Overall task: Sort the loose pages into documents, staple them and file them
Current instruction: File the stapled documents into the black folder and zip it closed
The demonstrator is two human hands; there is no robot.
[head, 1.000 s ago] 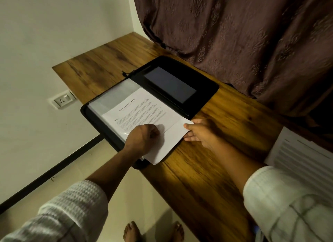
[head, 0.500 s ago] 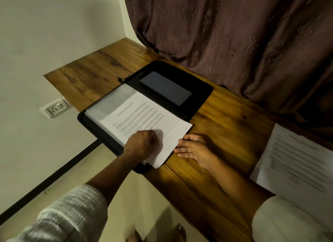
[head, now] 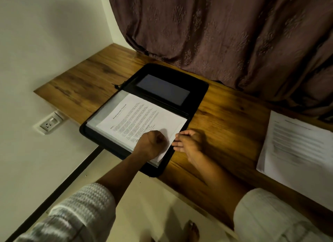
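A black zip folder [head: 198, 90] lies open on the wooden desk [head: 225, 115], with clear plastic sleeves on its near half. A printed document [head: 140, 115] rests on those sleeves, its text running sideways to me. My left hand [head: 149, 144] sits curled on the document's near edge and grips it there. Just to the right, my right hand [head: 189, 140] rests on the desk, its straight fingertips touching the page's near right corner. Whether the document is under a sleeve or on top of it I cannot tell.
A stack of printed pages [head: 295, 144] lies on the desk at the right. A dark patterned curtain [head: 216, 34] hangs behind the desk. A wall socket [head: 48, 123] sits below the desk's left end. My bare foot [head: 193, 231] shows on the floor.
The document has slid left, further onto the folder, and no longer overhangs onto the desk. My right hand followed its corner leftward. My left hand stayed on the near edge.
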